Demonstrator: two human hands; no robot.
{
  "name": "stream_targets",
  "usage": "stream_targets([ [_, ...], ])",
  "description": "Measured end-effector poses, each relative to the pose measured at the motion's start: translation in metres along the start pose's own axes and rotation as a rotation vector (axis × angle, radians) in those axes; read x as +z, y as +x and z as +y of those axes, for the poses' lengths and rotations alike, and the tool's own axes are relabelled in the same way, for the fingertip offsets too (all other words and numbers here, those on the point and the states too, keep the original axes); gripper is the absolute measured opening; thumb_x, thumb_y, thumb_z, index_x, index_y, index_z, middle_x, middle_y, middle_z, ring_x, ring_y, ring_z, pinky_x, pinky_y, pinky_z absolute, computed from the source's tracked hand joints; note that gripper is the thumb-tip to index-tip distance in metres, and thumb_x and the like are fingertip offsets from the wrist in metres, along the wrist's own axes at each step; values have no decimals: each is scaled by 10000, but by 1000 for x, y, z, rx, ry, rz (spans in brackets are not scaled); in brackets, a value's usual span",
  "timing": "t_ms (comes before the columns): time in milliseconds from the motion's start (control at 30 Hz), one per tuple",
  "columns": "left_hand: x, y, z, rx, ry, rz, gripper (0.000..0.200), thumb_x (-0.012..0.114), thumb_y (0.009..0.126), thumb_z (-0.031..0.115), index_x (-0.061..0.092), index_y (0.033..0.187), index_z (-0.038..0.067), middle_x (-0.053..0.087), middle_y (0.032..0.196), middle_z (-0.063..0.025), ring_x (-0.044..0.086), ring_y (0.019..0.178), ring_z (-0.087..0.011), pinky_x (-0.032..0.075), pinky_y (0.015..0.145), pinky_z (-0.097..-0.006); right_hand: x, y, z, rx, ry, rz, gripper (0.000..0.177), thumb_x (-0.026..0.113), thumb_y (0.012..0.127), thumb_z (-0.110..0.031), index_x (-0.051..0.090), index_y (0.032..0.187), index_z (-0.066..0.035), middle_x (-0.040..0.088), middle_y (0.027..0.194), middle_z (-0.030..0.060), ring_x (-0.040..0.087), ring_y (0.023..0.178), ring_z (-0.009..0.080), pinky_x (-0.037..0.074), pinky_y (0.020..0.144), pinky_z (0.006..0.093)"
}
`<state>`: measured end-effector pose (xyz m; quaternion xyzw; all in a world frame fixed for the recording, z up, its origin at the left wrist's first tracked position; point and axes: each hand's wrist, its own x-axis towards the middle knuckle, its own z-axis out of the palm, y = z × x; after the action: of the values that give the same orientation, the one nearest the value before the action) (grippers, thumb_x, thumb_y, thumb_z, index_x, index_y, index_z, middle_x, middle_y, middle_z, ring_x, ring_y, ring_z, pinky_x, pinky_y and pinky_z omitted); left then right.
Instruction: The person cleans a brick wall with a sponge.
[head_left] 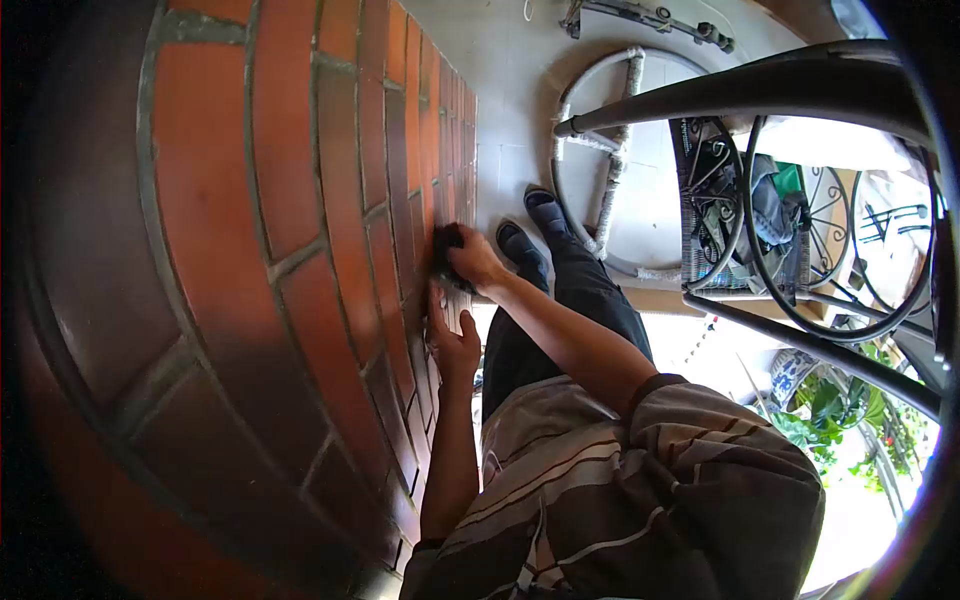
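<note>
A wall of red and dark bricks (290, 170) with grey joints fills the left side of the head view. My right hand (474, 260) is closed around a dark, bristly-looking object (448, 246) and holds it against the wall. Just below it, my left hand (454, 340) rests at the wall surface, thumb apart from the fingers, with nothing visible in it. Its fingertips are partly hidden near the dark object.
A round metal frame with wrapped bars (612, 190) lies on the tiled floor (510, 110) beyond my feet. Dark curved metal railing (750, 88) crosses the right side. Behind it are a woven chair holding clothes (772, 205) and green plants (828, 405).
</note>
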<state>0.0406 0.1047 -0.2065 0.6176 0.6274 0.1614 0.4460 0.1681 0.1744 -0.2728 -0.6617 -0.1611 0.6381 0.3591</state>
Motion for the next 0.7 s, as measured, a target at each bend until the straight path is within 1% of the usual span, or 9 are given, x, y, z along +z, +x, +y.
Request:
stream_targets([
  [33, -1, -1, 0, -10, 7, -11, 650, 553, 855, 56, 318, 1457, -16, 423, 1425, -275, 443, 1311, -396, 343, 1102, -442, -2, 2, -8, -22, -3, 47, 427, 563, 770, -56, 559, 1197, -43, 648, 1048, 253, 631, 995, 414, 494, 871, 445],
  [133, 3, -7, -9, 78, 47, 20, 644, 535, 876, 34, 304, 1477, 40, 423, 1428, -234, 444, 1303, -350, 346, 1085, -450, -1, 3, -29, -397, 159, 119, 410, 551, 750, -43, 558, 1160, -35, 641, 1026, 235, 629, 995, 404, 494, 864, 442],
  [233, 4, -10, -6, 129, 25, 64, 640, 529, 894, 18, 297, 1488, 71, 414, 1436, -208, 444, 1295, -321, 357, 1066, -458, 3, 0, -42, -608, -86, 265, 446, 527, 743, 9, 518, 1187, -24, 653, 942, 157, 648, 877, 234, 498, 800, 327],
  [333, 5, -11, -7, 82, 7, 48, 627, 525, 911, 21, 292, 1490, 72, 392, 1455, -192, 444, 1287, -311, 373, 1046, -458, -6, 5, -21, -665, -109, 143, 419, 548, 731, 2, 545, 1149, -28, 644, 947, 164, 642, 885, 259, 493, 818, 335],
  [433, 10, -11, -9, 45, -4, 52, 609, 519, 927, 30, 290, 1489, 69, 379, 1471, -176, 458, 1267, -302, 395, 1021, -449, -23, -2, 8, -368, -146, -115, 389, 545, 723, -12, 577, 1111, -22, 645, 953, 163, 633, 923, 275, 486, 830, 346],
  [500, 13, -13, -7, 62, 8, 64, 611, 525, 928, 40, 286, 1490, 67, 368, 1483, -171, 459, 1264, -301, 399, 1017, -447, -38, -3, 29, -295, -187, -131, 371, 527, 726, -24, 597, 1091, -25, 648, 941, 159, 629, 921, 263, 483, 831, 351],
  [533, 19, -11, -1, 74, 14, 148, 574, 561, 891, 54, 369, 1427, -17, 518, 1332, -256, 550, 1185, -380, 454, 985, -445, -48, -7, 39, -258, -209, -133, 364, 518, 727, -30, 607, 1080, -27, 649, 935, 157, 627, 921, 257, 482, 831, 353],
  [667, 45, -19, -29, -8, 178, 34, 405, 598, 871, 67, 546, 1262, -25, 621, 1181, -231, 605, 1096, -372, 465, 974, -418, -105, -14, 73, -195, -234, -54, 366, 505, 738, -36, 602, 1090, -16, 666, 1009, 218, 645, 993, 352, 487, 863, 400],
  [700, 51, -22, -42, -76, 225, -87, 420, 622, 872, 106, 562, 1275, 5, 602, 1261, -194, 594, 1131, -334, 463, 968, -402, -118, -9, 92, -152, -274, -17, 373, 504, 738, -50, 606, 1096, -21, 666, 1017, 217, 644, 994, 350, 486, 863, 401],
])
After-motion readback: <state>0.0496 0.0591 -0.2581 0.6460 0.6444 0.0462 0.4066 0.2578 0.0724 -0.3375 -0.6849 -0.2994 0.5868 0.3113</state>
